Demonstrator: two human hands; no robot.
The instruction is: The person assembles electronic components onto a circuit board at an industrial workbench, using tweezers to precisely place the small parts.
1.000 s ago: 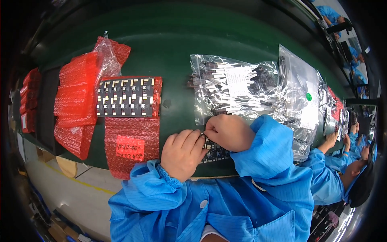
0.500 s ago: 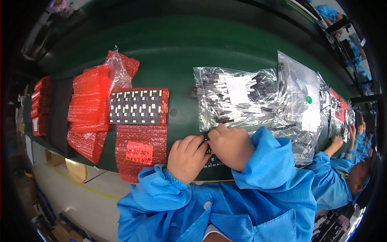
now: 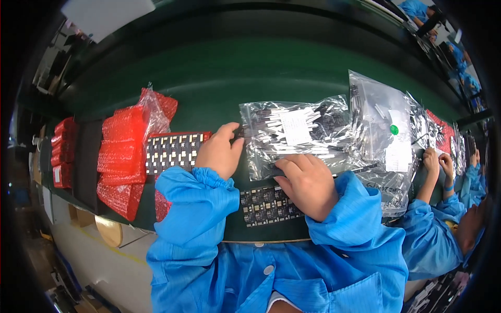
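- Clear bag (image 3: 296, 130) lies just right of left hand (image 3: 219, 152), whose thumb and fingers are parted, nothing seen held.
- Circuit board (image 3: 262, 205), long axis sideways, lies bodyward from bent fingers of right hand (image 3: 309, 183), the nearer one; its hold I cannot tell.

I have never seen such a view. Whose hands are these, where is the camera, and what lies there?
These are a person's bare hands, filmed by a wide camera on the person's head, looking down. On the green table lie red bubble wrap, clear bags and two dark circuit panels. The left hand is at the left edge of a bag of parts; the right hand lies over its near edge, partly covering the nearer panel. I cannot tell whether either holds anything.
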